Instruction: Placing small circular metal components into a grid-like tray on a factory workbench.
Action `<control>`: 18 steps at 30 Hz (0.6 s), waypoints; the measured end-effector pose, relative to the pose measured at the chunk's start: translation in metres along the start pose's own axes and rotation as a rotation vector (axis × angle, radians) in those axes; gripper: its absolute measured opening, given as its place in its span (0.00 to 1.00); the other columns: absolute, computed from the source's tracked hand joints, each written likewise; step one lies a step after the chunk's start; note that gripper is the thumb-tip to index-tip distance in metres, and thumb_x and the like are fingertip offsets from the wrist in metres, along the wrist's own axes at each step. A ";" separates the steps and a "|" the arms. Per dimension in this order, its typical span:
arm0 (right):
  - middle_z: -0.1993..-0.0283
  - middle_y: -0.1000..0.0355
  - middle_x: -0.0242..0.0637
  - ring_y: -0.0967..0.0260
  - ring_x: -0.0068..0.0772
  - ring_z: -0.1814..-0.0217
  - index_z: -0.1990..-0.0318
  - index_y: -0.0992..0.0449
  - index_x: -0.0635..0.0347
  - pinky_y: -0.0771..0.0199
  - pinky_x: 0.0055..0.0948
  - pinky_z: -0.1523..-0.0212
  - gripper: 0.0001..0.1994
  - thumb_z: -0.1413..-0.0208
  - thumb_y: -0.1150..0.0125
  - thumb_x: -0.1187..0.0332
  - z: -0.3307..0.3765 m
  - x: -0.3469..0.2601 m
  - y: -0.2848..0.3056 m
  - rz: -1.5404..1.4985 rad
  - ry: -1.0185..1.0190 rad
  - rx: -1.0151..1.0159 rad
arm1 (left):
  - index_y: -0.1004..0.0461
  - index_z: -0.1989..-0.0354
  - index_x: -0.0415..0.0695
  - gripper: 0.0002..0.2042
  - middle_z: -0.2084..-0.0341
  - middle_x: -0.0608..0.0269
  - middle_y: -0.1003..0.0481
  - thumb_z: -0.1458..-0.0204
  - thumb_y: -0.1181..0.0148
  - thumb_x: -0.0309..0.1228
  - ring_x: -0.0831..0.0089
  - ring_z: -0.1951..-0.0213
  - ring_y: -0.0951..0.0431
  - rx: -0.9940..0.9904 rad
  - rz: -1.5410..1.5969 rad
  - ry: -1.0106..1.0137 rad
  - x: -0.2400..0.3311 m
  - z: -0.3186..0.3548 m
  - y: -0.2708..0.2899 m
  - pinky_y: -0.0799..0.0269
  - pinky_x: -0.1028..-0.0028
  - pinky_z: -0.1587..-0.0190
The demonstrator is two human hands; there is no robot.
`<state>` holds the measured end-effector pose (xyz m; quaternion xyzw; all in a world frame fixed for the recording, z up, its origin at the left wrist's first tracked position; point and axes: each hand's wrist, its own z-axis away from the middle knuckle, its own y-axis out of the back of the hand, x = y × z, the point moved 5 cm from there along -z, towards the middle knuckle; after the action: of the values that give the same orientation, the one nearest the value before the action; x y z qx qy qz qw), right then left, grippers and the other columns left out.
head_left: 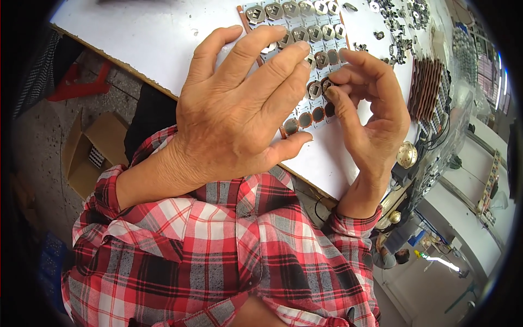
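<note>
A panel of small circuit boards (298, 22) lies on the white table, set with rows of round metal pieces. The far rows carry shiny metal clips (256, 13); the nearest row shows plain dark discs (305, 119). My left hand (239, 103) spreads flat over the panel's left part, fingers apart, hiding much of the middle rows. Over the panel's right side, my right hand (373, 103) curls with thumb and fingers pinched around a small round metal part (327, 85). The fingers partly cover that part, and whether it touches the board I cannot tell.
Loose small metal parts (400, 43) are scattered at the far right of the white table (147, 38). Beside them stands a stack of panels (427, 87). A cardboard box (98, 147) and a red frame (81, 84) are on the floor to the left. Another person (384, 256) is in the background.
</note>
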<state>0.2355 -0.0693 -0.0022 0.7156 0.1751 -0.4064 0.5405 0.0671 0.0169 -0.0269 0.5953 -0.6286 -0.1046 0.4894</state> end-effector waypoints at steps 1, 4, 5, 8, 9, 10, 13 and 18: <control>0.56 0.21 0.36 0.23 0.21 0.56 0.40 0.25 0.67 0.23 0.19 0.56 0.24 0.46 0.31 0.84 -0.001 -0.004 0.000 0.051 0.020 -0.047 | 0.19 0.50 0.39 0.34 0.43 0.58 0.21 0.68 0.23 0.47 0.54 0.39 0.25 0.002 0.000 0.001 0.000 0.000 0.000 0.33 0.51 0.38; 0.56 0.21 0.36 0.23 0.21 0.56 0.40 0.24 0.66 0.24 0.20 0.57 0.24 0.46 0.32 0.84 0.000 -0.009 -0.001 0.101 0.040 -0.101 | 0.19 0.50 0.39 0.34 0.44 0.58 0.21 0.70 0.22 0.45 0.54 0.39 0.25 -0.007 0.021 0.026 0.000 0.000 -0.001 0.33 0.51 0.38; 0.56 0.21 0.36 0.23 0.21 0.57 0.40 0.24 0.65 0.24 0.20 0.58 0.24 0.47 0.32 0.84 0.000 -0.009 -0.002 0.097 0.037 -0.109 | 0.19 0.50 0.40 0.35 0.44 0.59 0.21 0.70 0.22 0.45 0.55 0.40 0.25 -0.007 0.023 0.027 0.000 0.000 -0.001 0.33 0.51 0.38; 0.56 0.21 0.37 0.23 0.21 0.59 0.42 0.22 0.66 0.24 0.20 0.60 0.23 0.48 0.31 0.84 0.001 -0.011 -0.001 0.089 0.031 -0.097 | 0.19 0.50 0.40 0.35 0.44 0.59 0.21 0.71 0.22 0.44 0.55 0.40 0.25 -0.006 0.032 0.024 0.001 0.000 0.000 0.33 0.51 0.38; 0.55 0.21 0.37 0.23 0.20 0.60 0.43 0.22 0.65 0.24 0.20 0.61 0.23 0.48 0.31 0.85 0.002 -0.012 -0.002 0.088 0.025 -0.087 | 0.20 0.50 0.41 0.35 0.44 0.60 0.21 0.72 0.22 0.44 0.55 0.39 0.25 -0.007 0.036 0.023 0.001 0.000 0.001 0.33 0.51 0.38; 0.55 0.21 0.37 0.23 0.20 0.60 0.43 0.22 0.65 0.24 0.20 0.61 0.23 0.48 0.31 0.85 0.002 -0.012 -0.002 0.096 0.026 -0.081 | 0.20 0.50 0.41 0.35 0.44 0.60 0.21 0.72 0.22 0.44 0.55 0.39 0.25 -0.001 0.042 0.017 0.001 0.000 0.001 0.33 0.51 0.38; 0.59 0.20 0.37 0.24 0.18 0.65 0.45 0.20 0.65 0.25 0.19 0.65 0.21 0.49 0.31 0.86 0.004 -0.016 -0.005 0.141 0.044 -0.054 | 0.20 0.50 0.41 0.35 0.44 0.60 0.21 0.72 0.21 0.44 0.55 0.39 0.25 -0.021 0.022 0.017 0.001 0.000 0.001 0.33 0.51 0.37; 0.62 0.19 0.35 0.24 0.18 0.67 0.47 0.19 0.65 0.26 0.18 0.67 0.18 0.47 0.31 0.84 0.008 -0.020 -0.010 0.199 0.092 0.044 | 0.20 0.50 0.41 0.35 0.44 0.60 0.21 0.72 0.22 0.43 0.54 0.39 0.25 -0.026 -0.005 0.016 0.000 0.001 0.000 0.33 0.51 0.37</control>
<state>0.2135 -0.0696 0.0058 0.7590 0.1188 -0.3212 0.5538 0.0663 0.0170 -0.0270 0.5913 -0.6218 -0.1092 0.5018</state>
